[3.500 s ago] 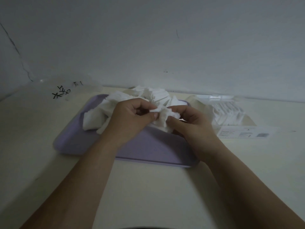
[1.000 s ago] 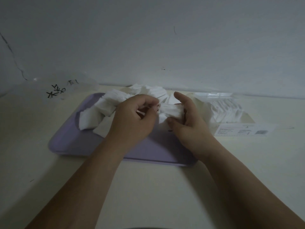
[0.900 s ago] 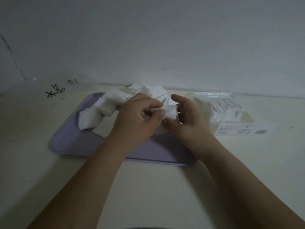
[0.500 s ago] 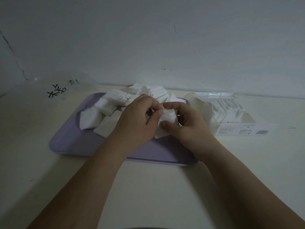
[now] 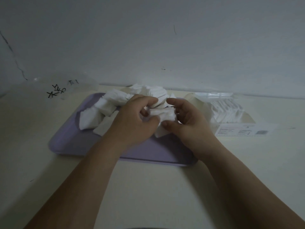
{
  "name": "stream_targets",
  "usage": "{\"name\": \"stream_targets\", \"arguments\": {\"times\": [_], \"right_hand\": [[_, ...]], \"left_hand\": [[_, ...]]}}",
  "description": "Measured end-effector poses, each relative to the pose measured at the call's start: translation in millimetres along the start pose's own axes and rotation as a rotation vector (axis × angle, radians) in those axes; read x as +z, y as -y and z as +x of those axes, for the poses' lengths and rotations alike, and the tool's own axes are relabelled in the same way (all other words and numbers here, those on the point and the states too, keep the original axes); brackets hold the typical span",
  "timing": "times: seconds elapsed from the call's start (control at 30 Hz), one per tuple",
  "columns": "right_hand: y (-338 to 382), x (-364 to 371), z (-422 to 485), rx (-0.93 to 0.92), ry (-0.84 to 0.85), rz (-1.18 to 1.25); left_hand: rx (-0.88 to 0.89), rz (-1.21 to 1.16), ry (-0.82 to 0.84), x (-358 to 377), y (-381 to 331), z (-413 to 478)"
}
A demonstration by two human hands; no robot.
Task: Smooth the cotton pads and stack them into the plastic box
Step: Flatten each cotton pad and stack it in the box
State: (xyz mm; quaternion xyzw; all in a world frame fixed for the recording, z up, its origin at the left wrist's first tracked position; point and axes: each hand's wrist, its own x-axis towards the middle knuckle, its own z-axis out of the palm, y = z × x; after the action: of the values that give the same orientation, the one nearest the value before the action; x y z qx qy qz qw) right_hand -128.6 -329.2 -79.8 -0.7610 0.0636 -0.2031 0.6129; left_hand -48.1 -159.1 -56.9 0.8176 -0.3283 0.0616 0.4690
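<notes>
Smoothing is the step in hand: a crumpled white cotton pad (image 5: 165,114) is held between both hands above the flat lilac plastic tray (image 5: 69,139).

The left hand (image 5: 133,119) pinches the pad's left end with curled fingers, and the right hand (image 5: 186,123) cups its right end, thumb underneath and fingers curved over. Whether this is one pad or several cannot be told. A loose heap of white cotton pads (image 5: 115,100) lies on the tray behind the hands, and the clear plastic box (image 5: 227,111), already partly filled with upright pads, stands just to the right. The next move probably calls for drawing the pad flat, then carrying it right to the box.
</notes>
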Motion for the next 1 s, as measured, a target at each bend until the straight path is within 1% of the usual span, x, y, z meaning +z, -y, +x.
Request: {"name": "stream_targets", "arguments": {"times": [0.07, 0.1, 0.13, 0.23, 0.3, 0.43, 0.57, 0.67, 0.73, 0.83, 0.9, 1.0], "right_hand": [[-2, -2, 0, -0.002, 0.023, 0.037], [-3, -3, 0, 0.0, 0.034, 0.036], [-3, -3, 0, 0.006, 0.047, 0.019], [-1, -3, 0, 0.054, 0.086, 0.0], [3, -2, -1, 0.077, 0.069, 0.017], [4, 4, -4, 0.047, -0.014, -0.178], [2, 8, -2, 0.038, -0.059, -0.259], [4, 13, -3, 0.083, -0.03, -0.166], [3, 15, -2, 0.115, -0.028, -0.076], [4, 15, -1, 0.164, -0.019, 0.07], [5, 14, -2, 0.194, 0.01, 0.192], [9, 7, 2, 0.25, 0.039, 0.503]], "left_hand": [[-0.062, -0.057, 0.168, 0, 2, -3], [-0.05, -0.075, 0.235, 1, 4, -4], [-0.028, -0.07, 0.267, 3, 5, -5], [-0.024, -0.019, 0.225, 7, 9, -4], [-0.028, -0.008, 0.21, 7, 8, -4], [-0.05, -0.046, 0.259, 12, 6, -5], [-0.092, -0.108, 0.227, 12, 11, -4], [-0.097, -0.16, 0.259, 16, 8, -5], [-0.062, -0.134, 0.279, 21, 8, -6], [-0.055, -0.122, 0.3, 22, 7, -8], [-0.05, -0.107, 0.295, 22, 7, -9], [-0.083, -0.141, 0.236, 20, 7, -9]]}}
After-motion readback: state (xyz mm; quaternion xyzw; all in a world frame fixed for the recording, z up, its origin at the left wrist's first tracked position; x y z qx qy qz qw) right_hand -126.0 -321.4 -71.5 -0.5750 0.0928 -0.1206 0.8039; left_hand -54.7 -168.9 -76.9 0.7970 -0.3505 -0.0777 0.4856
